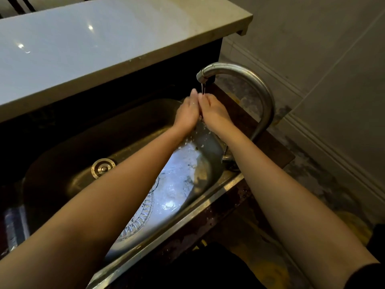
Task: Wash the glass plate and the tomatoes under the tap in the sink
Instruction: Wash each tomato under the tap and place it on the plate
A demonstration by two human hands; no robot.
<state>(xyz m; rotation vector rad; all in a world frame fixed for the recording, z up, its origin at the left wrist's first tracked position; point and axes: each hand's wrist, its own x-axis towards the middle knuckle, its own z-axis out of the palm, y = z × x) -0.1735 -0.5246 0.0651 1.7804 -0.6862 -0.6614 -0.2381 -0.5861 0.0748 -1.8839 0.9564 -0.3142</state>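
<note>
Now my left hand [187, 113] and right hand [215, 113] press together under the tap [239, 73]; whether they hold anything, I cannot tell.

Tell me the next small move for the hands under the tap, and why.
Probably lower one hand and lift the glass plate under the tap. The left hand and right hand are pressed together in its thin trickle, while the plate lies untouched in the sink beneath the left forearm. Whether they enclose anything cannot be told.
</note>
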